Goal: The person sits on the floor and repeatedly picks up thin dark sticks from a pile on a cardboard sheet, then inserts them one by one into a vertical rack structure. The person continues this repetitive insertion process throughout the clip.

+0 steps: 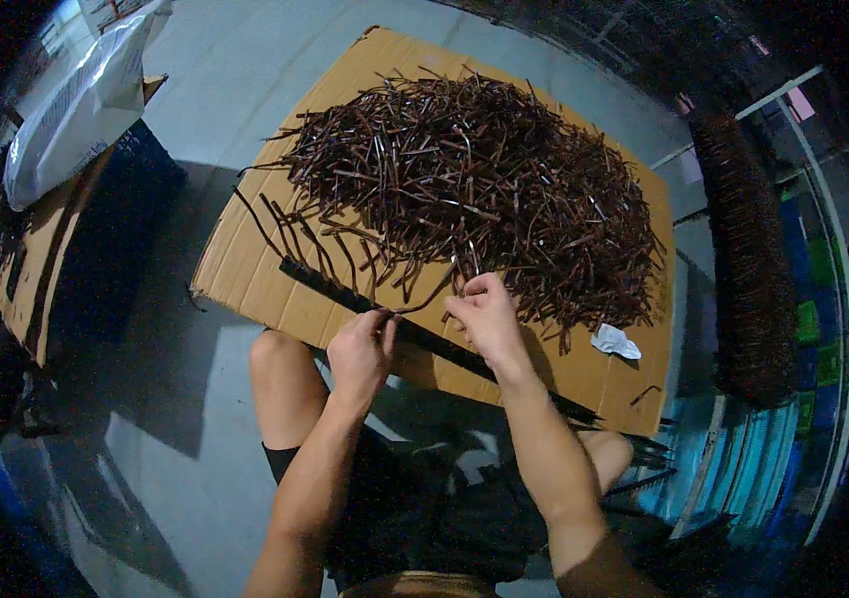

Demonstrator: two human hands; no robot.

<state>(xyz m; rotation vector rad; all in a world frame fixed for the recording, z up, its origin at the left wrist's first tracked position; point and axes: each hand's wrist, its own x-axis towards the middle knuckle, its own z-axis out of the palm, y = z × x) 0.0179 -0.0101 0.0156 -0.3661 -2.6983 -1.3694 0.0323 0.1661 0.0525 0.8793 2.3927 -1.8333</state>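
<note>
A long black bar lies slantwise along the near edge of a cardboard sheet, with several dark brown strips standing out from its left part. My left hand is closed at the middle of the bar, pinching one end of a thin brown strip. That strip runs right toward my right hand, whose thumb and fingers are pinched together beside the pile. Brown strips reach its fingertips, but the exact grip is partly hidden. Beyond both hands spreads a big tangled pile of strips.
A crumpled white scrap lies at the cardboard's right. On the left stands a dark-sided box with a white plastic bag on top. To the right are a tall dark bristly bundle, a metal frame and turquoise slats.
</note>
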